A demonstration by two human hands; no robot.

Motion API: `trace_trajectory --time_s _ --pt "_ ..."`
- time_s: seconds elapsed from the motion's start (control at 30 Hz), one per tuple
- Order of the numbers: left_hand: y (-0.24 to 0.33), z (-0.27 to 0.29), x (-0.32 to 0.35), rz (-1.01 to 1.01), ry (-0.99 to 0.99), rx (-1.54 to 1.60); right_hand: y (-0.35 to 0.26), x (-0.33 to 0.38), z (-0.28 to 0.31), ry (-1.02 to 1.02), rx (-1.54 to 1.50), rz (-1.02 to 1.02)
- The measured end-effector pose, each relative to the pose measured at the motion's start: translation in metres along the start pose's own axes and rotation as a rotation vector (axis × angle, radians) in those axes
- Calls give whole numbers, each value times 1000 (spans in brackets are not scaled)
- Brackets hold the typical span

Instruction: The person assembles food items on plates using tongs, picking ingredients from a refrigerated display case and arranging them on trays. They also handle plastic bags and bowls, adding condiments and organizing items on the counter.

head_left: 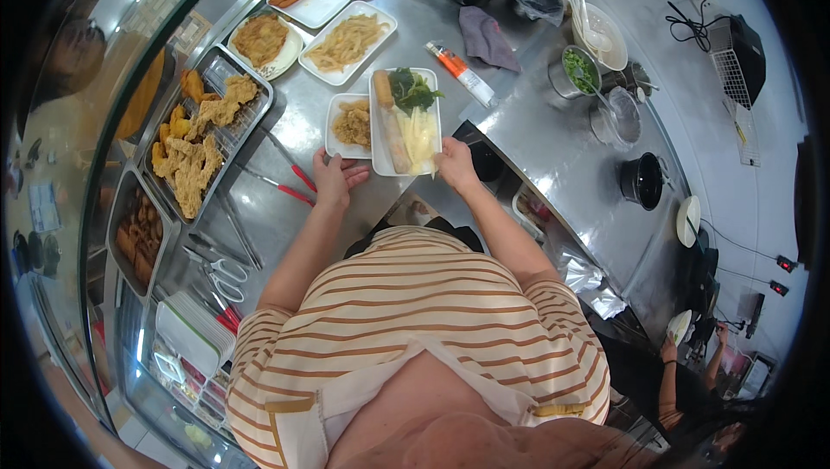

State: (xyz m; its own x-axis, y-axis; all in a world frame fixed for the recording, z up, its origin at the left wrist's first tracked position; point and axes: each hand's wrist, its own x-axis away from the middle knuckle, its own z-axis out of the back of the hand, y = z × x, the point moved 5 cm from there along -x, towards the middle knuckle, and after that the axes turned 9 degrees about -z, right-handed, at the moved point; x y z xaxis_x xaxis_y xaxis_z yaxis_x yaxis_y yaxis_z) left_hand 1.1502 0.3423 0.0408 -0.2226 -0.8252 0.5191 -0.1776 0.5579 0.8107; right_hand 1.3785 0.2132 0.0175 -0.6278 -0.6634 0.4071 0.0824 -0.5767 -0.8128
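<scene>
In front of me is a long white rectangular plate (375, 142) with dark leafy greens (411, 89), pale yellow strips (421, 136) and tan rolls (393, 134). Its lower right corner is pinched by my right hand (456, 166). The plate's left edge overlaps a smaller white dish (344, 152) of brown crumbly food (351, 123). My left hand (341, 179) is at that dish's lower left corner, fingers stretched and apart; whether it touches the dish is hard to tell. Red-handled tongs (292, 192) lie left of this hand.
Left are a tray of fried pieces (188, 166), a dark-food pan (130, 240) and scissors (226, 277). Beyond are a noodle plate (333, 56) and a pancake plate (259, 41). Right are a cloth (486, 37), a scallion pot (577, 71) and a black bowl (641, 182). Another person's hand (668, 350) shows lower right.
</scene>
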Motion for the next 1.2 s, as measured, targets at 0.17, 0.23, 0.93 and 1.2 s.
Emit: trace_trajectory --time_s 0.17,0.23,0.93,1.2 --pt "-7 3 -14 -12 -5 14 -31 4 4 43 373 53" --pt "-9 4 -16 -23 -2 54 -28 -1 1 54 459 43" --pt "-29 21 7 36 -21 154 -41 -1 19 -389 -109 -220" --pt "-28 19 0 -4 -50 113 -34 -2 15 -432 -186 -188"
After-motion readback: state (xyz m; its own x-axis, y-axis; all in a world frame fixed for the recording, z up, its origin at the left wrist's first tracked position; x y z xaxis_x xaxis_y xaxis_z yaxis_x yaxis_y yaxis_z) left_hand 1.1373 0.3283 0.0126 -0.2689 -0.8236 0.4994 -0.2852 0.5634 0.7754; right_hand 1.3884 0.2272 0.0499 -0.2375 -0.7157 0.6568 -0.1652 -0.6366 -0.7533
